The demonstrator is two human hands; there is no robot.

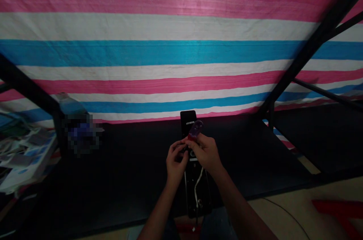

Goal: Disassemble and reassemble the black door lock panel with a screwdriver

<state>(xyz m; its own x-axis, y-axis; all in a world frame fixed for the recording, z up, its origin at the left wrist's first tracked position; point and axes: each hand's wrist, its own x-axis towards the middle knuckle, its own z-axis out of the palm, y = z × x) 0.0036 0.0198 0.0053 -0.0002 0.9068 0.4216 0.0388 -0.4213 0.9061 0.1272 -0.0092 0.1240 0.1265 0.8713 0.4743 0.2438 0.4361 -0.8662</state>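
My right hand (209,153) is closed around a screwdriver-like tool with a see-through purple and red handle (195,129). The handle tilts up and away; the tool's lower end is hidden by my fingers. Beside it, my left hand (175,161) has bent fingers, with a gap between thumb and forefinger; its fingertips are close to the tool's red part. Beneath both hands lies a long black device (190,187) with a pale round part and a light label near its middle. A white cable (196,187) runs along its near half.
The device rests on a black tabletop (133,164). Cartons and papers (34,153) are piled at the left, near a blurred-out patch (82,132). Dark metal posts (297,51) rise at both sides before a striped sheet (170,53). A red stand (340,209) is on the floor at right.
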